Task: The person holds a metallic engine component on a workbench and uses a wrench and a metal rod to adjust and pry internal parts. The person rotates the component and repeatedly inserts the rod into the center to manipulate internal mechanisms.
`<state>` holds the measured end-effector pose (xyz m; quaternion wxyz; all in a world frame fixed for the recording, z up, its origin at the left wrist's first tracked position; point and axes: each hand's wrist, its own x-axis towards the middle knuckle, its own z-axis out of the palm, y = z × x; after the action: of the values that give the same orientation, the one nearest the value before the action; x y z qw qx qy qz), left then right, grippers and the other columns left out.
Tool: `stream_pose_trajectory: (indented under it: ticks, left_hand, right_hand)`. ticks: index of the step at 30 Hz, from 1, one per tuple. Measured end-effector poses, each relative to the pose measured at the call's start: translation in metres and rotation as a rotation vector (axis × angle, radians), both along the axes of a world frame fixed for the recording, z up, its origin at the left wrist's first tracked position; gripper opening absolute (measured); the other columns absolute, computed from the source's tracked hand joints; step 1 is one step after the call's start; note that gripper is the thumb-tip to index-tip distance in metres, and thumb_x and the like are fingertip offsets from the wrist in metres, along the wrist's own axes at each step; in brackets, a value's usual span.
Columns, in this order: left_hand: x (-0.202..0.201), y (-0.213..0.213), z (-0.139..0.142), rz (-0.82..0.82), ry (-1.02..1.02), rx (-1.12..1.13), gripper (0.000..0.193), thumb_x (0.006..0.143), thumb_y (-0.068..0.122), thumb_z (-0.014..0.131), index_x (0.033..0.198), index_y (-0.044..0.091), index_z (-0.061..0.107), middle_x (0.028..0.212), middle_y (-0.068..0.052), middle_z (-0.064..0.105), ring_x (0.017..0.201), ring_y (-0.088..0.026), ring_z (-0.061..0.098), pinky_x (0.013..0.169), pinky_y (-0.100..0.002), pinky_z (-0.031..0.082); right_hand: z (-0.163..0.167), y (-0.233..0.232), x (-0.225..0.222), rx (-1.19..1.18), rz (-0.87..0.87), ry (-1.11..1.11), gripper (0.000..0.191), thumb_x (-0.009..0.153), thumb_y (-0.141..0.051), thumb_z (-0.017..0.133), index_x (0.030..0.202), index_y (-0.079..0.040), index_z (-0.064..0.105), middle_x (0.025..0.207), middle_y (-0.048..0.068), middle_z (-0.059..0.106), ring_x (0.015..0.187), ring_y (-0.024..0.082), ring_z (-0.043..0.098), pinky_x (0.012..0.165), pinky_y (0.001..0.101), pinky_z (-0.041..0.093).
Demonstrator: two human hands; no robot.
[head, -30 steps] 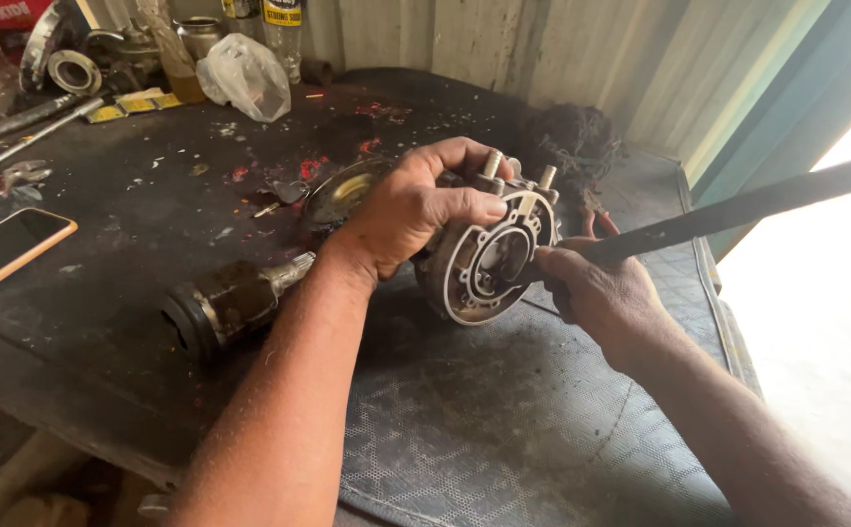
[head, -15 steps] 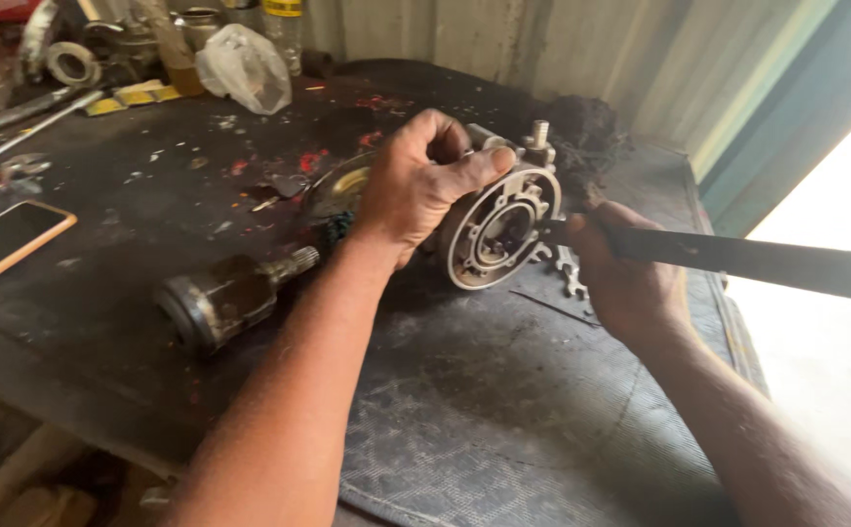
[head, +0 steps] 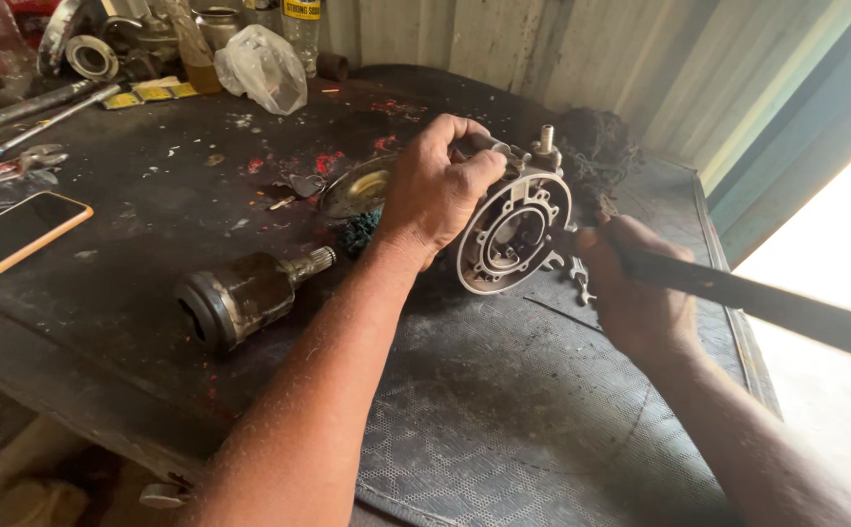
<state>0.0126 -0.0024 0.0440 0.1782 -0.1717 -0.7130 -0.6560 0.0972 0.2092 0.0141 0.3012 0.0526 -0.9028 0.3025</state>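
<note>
Currently a prying or tapping step, by the look of it. Left hand (head: pixel 435 195) clamped over the top of a round metal housing (head: pixel 515 234), fingers wrapped on its upper rim, holding it stood on edge with the open face turned toward the camera. Housing sits on the desk (head: pixel 133 244) toward the far right corner, its lower rim on the mesh mat (head: pixel 503 420) that covers the near right part of the desk.

Right hand (head: pixel 635 293) closed tight round a long dark flat bar (head: pixel 776 303); the bar runs off past the right edge of the desk, its working end hidden behind the fist, just beside the housing's right rim. Contact between bar tip and housing: cannot tell.

Around: a short shaft piece with a splined end (head: pixel 245 293) lies on the desk left of the forearm, well apart from the housing. A shallow metal dish (head: pixel 357 187) lies behind the left wrist. Small loose metal bits (head: pixel 581 278) lie at the housing's foot. Phone (head: pixel 11 239) at the left edge; plastic bag (head: pixel 264 68), bottles and hand tools along the far edge.

Judgement: work on the housing is mid-way, the part steadied, the bar brought up. Next move calls for a firm left hold so the housing does not roll, and a placed, controlled bar end clear of the fingers.
</note>
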Motion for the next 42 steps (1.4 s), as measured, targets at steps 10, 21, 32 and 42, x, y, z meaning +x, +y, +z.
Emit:
stream_pose_trajectory:
  ticks: [10,21,32,42]
  left_hand:
    - [-0.004,0.0,-0.003,0.091,0.054,-0.032,0.038,0.078,0.039,0.08,0.098,0.008,0.072,0.078,-0.002,0.071,0.071,-0.013,0.066,0.065,-0.03,0.055]
    - [-0.007,-0.003,-0.005,0.054,-0.016,-0.003,0.037,0.079,0.039,0.078,0.1,0.009,0.071,0.079,-0.002,0.072,0.07,-0.011,0.068,0.064,-0.03,0.058]
    - [-0.009,0.002,-0.012,0.163,0.141,-0.011,0.034,0.083,0.037,0.079,0.097,0.006,0.071,0.083,-0.005,0.076,0.076,-0.015,0.072,0.07,-0.031,0.057]
    - [-0.005,0.011,-0.015,0.199,0.187,-0.04,0.033,0.084,0.034,0.079,0.097,0.006,0.068,0.08,-0.005,0.075,0.072,-0.016,0.073,0.067,-0.032,0.058]
  right_hand:
    - [-0.012,0.0,-0.005,0.101,0.079,0.293,0.026,0.106,-0.022,0.071,0.089,-0.003,0.065,0.064,0.008,0.061,0.055,0.017,0.059,0.053,0.0359,0.046]
    - [-0.011,-0.003,-0.009,0.184,0.101,0.215,0.023,0.105,-0.028,0.065,0.097,-0.007,0.067,0.07,0.004,0.068,0.065,0.018,0.07,0.056,0.0367,0.054]
    - [-0.002,-0.017,-0.011,0.038,-0.036,-0.128,0.03,0.098,-0.033,0.061,0.091,-0.005,0.071,0.089,0.017,0.068,0.09,0.032,0.069,0.079,0.0447,0.052]
    - [-0.005,-0.022,-0.015,0.053,-0.066,-0.177,0.033,0.098,-0.031,0.058,0.089,-0.006,0.078,0.083,0.011,0.068,0.091,0.021,0.064,0.084,0.0436,0.051]
